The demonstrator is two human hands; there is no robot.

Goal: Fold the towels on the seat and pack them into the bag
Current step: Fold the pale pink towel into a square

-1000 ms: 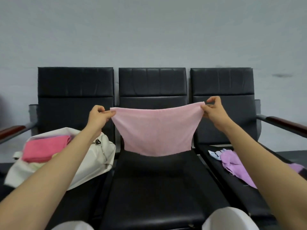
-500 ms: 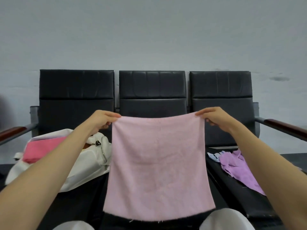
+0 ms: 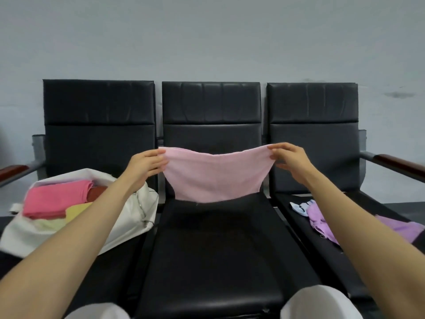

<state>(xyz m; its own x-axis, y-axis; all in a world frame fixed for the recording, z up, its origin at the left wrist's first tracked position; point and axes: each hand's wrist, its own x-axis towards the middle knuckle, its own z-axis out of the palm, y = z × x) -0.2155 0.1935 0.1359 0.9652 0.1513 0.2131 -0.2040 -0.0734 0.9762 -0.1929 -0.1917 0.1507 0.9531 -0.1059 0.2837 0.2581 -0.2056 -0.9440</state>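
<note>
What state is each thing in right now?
pink towel, held spread, sagging midway
left hand grip, pinches towel's left corner
right hand grip, pinches towel's right corner
white bag, open, folded towels inside
purple towel, crumpled on right seat
blue cloth, crumpled beside purple towel

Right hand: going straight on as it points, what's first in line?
Past the pink towel it pinches, the right hand probably meets the middle seat's backrest first; depth is unclear.

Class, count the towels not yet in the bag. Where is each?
3. The pale pink towel hangs between the left hand and right hand above the middle seat; the purple towel and light blue towel lie on the right seat. The forearm may hide another.
</note>
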